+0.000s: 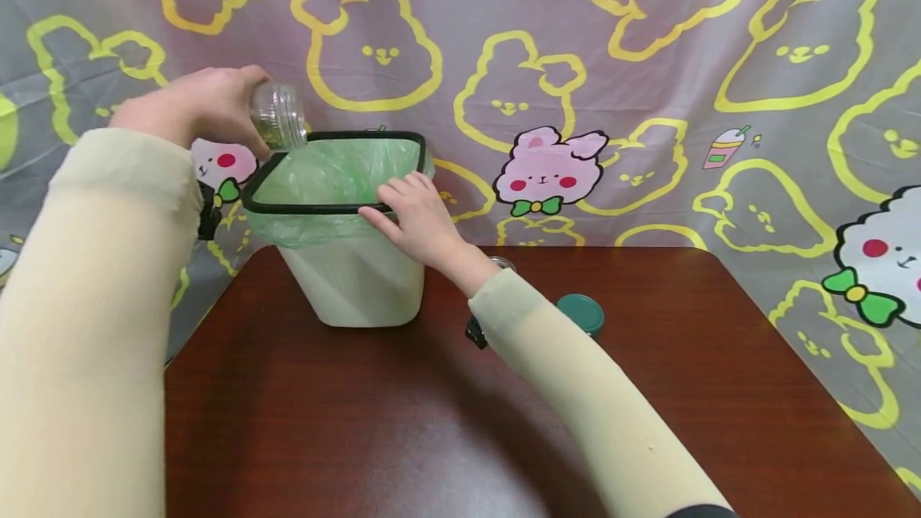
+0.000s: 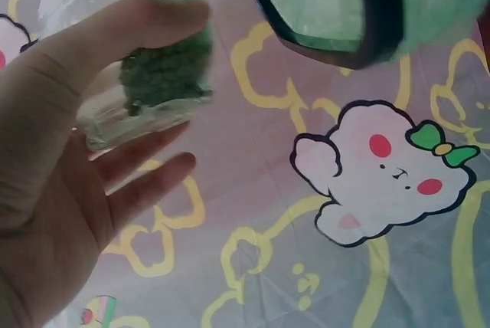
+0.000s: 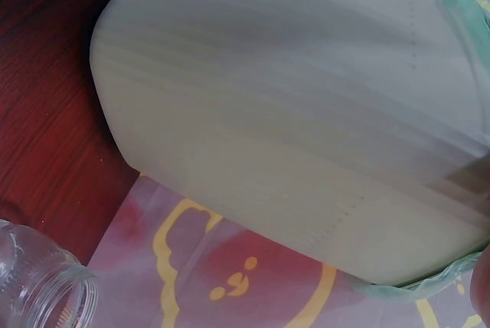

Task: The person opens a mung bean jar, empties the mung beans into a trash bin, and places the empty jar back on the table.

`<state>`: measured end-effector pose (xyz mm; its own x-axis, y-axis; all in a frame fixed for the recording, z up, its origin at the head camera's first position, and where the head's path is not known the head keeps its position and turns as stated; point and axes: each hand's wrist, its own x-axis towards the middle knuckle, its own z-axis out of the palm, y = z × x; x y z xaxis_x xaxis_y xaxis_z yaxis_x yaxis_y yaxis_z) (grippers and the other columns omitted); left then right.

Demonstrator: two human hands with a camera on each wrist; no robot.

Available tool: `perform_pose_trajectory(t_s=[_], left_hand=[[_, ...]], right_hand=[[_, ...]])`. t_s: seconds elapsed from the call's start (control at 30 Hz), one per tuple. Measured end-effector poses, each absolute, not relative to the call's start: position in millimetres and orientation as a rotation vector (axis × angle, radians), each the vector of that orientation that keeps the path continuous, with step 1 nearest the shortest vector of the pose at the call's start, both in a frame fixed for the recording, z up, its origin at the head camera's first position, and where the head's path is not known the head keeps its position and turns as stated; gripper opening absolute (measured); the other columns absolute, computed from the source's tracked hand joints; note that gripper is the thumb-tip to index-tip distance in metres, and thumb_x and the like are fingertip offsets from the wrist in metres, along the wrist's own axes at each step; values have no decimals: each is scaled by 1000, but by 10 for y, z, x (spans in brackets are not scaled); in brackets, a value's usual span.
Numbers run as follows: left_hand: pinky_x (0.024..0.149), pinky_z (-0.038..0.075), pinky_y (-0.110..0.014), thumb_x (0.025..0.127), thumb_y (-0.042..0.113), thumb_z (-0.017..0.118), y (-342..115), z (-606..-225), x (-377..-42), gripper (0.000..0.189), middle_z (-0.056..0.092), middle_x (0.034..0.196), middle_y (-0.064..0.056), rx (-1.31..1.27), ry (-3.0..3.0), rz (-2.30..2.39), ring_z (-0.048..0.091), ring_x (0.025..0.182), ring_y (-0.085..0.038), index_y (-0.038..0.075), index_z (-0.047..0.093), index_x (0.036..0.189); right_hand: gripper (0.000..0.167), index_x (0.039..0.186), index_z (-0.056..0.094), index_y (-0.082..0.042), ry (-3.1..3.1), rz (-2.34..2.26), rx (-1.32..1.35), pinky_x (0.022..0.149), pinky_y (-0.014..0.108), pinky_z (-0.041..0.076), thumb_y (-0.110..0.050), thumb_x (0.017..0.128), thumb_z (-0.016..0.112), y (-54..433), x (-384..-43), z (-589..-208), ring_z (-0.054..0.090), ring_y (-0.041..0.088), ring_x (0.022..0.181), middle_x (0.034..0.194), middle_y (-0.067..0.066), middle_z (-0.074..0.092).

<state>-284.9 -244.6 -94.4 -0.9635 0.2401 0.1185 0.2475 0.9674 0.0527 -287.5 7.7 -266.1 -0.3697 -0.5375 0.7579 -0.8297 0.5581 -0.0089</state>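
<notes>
My left hand (image 1: 205, 102) grips a clear glass jar (image 1: 281, 114), tipped on its side with its open mouth toward the bin. Green granules (image 2: 164, 67) lie inside the jar, seen close up in the left wrist view. Beside and below the mouth stands a pale trash can (image 1: 360, 278) with a black rim frame and a light green bag (image 1: 338, 166) lining it. My right hand (image 1: 424, 222) holds the near right part of the rim, fingers over the top and thumb on the outer side. The right wrist view shows mostly the can's wall (image 3: 268, 106).
A teal lid (image 1: 580, 313) lies on the dark red-brown table (image 1: 360, 422). Another glass jar (image 3: 46, 282) stands near the can, mostly hidden behind my right wrist in the head view. A patterned cloth (image 1: 647, 86) hangs behind the table.
</notes>
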Motion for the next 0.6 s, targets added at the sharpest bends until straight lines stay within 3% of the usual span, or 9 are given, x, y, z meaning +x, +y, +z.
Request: perform_pose_trajectory(t_s=[0.6], left_hand=[[84, 42, -62, 66, 21, 85, -2444, -914, -2855, 98, 45, 121, -35, -371, -3006, -61, 46, 103, -48, -8, 27, 140]], right_hand=[[34, 75, 47, -10, -2073, 526, 1101, 87, 33, 35, -33, 98, 59, 71, -2864, -2640, 46, 18, 74, 72, 0, 45]])
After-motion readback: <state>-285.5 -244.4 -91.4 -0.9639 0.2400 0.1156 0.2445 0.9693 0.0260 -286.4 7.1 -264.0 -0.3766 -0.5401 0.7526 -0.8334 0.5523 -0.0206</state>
